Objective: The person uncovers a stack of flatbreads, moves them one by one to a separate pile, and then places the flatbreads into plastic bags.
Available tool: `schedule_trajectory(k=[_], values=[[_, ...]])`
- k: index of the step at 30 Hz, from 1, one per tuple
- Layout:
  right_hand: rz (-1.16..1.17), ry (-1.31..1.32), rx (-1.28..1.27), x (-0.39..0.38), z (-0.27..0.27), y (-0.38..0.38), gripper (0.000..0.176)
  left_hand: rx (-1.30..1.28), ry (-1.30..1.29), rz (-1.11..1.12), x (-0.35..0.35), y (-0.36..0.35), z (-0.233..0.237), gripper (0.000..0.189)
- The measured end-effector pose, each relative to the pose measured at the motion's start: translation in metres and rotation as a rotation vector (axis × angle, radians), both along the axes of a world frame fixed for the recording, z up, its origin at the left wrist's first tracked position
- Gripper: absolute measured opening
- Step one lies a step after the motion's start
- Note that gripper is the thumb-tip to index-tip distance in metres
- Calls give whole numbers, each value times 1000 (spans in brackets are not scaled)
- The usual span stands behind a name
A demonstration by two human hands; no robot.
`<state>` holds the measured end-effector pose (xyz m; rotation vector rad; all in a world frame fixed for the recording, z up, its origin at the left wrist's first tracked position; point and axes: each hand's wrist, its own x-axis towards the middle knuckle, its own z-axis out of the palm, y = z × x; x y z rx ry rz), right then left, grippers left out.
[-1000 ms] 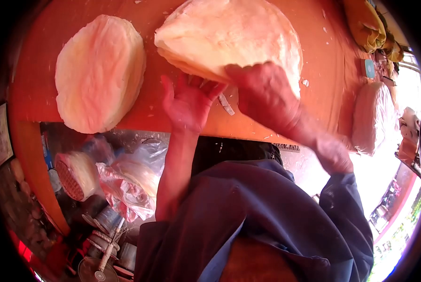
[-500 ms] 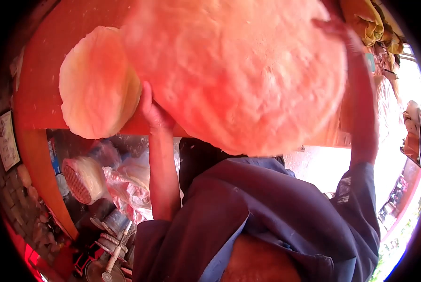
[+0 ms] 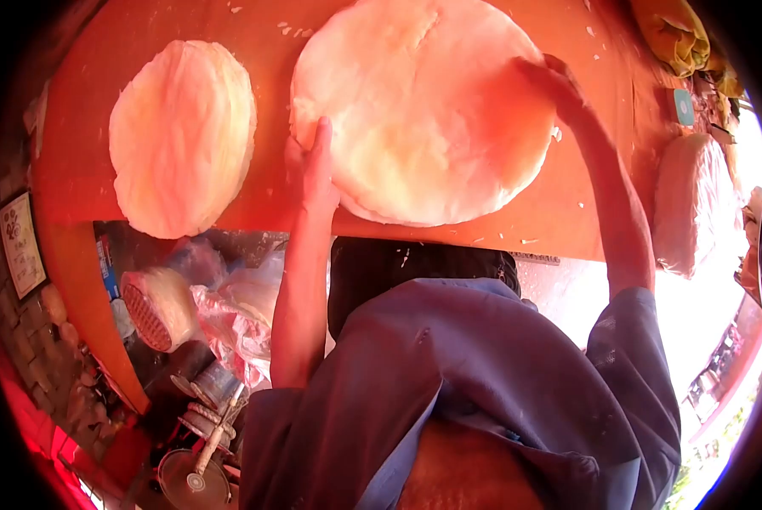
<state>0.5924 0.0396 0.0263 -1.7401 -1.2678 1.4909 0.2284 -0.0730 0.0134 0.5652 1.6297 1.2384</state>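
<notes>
A large pale round sheet, floppy and dough-like, lies on the orange tabletop in front of me. My left hand grips its left edge, thumb pointing up along the rim and the other fingers partly hidden. At the upper right edge, my right hand has hold of the same sheet. To the left rests a thick stack of similar pale round sheets, its layers showing along the right side.
Small white scraps dot the table around the sheet. A plastic-wrapped bundle and a small green box are at the right, a yellow cloth beyond. Below the table's left part are plastic bags and a woven basket.
The large round sheet, raised close to the camera before, has come down onto the table away from me. Both hands moved with it, the right one inward to the left.
</notes>
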Motion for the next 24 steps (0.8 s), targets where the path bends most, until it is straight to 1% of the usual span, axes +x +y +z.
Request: schedule_trajectory(k=[1,2,3,4,5,7,9,11,12,13,14,16,17,18,19,20,21,22,24], values=[[0,129,-91,16,-14,9,45,-7,3,6,-4,1,2,50],[4,217,-93,21,-13,9,41,60,-268,-27,-10,0,5,49],[9,219,-101,23,-15,8,41,131,-538,-58,-16,-1,6,49],[-14,199,-94,25,-16,8,41,142,-593,-57,-21,-5,2,47],[-35,180,-89,25,-17,8,41,140,-588,-50,-21,-11,-1,47],[-48,156,-87,34,-30,8,42,138,-620,-150,-21,-26,-2,50],[-54,133,-86,28,-33,9,43,150,-591,-154,-16,-34,5,52],[-17,100,-105,30,-26,10,54,160,-574,-166,-7,-38,8,54],[-10,96,-113,24,-18,6,54,174,-632,-154,-4,-41,9,58],[-23,-380,117,14,-11,3,60,194,-687,-141,-1,-43,11,62],[-38,-850,357,2,-1,0,65,197,-686,-134,3,-43,14,62],[-45,-1004,729,-15,24,-14,75,313,-730,-106,14,-44,23,67],[26,-825,697,-29,44,-27,79,309,-731,-101,17,-43,27,67],[119,-319,523,-51,67,-52,80,304,-768,-108,19,-44,30,71],[227,-151,501,-72,68,-75,85,302,-805,-121,22,-43,33,76],[528,-364,688,-91,87,-99,92,302,-811,-128,25,-40,35,76],[655,-321,714,-111,98,-114,95,321,-848,-147,27,-38,37,76],[714,-339,729,-126,100,-125,91,336,-884,-165,28,-37,38,77],[693,-357,693,-131,91,-133,86,333,-879,-198,28,-36,39,78]])
